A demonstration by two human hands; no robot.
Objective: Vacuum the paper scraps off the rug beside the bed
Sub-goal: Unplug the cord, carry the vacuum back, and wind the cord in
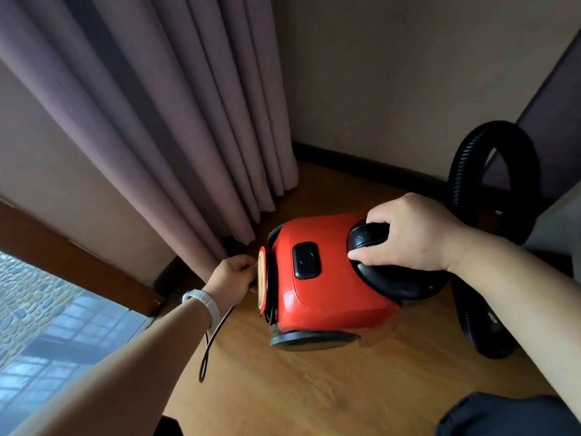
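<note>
The right grip [405, 234] is closed over the black carry handle [369, 236] on top of the red vacuum cleaner [330, 278], 4 fingers curled over the handle's upper edge and the thumb pressed along its lower side. The left grip [234, 276] reaches to the rear end of the machine, its fingers curled tight beside a round yellow-and-red badge [262, 278]; it appears to pinch the black cord [201, 377], which comes out under the wrist and hangs in a narrow loop down to the floor. A white wristband [204, 305] sits on that wrist. The vacuum cleaner stands on the wooden floor [314, 388] in a corner of the room, with a black rectangular button [306, 260] on its top and 1 black wheel [311, 339] showing at its near side. To its right a ribbed black hose [500, 133] arches up in a tall loop and comes down again near the right forearm. Mauve curtains [188, 121] hang to the floor just behind the left grip, meeting a plain beige wall [393, 73] with a dark skirting board. A window [37, 325] with a brown frame fills the lower left, and dark cloth [509, 413] shows at the bottom right edge.
</note>
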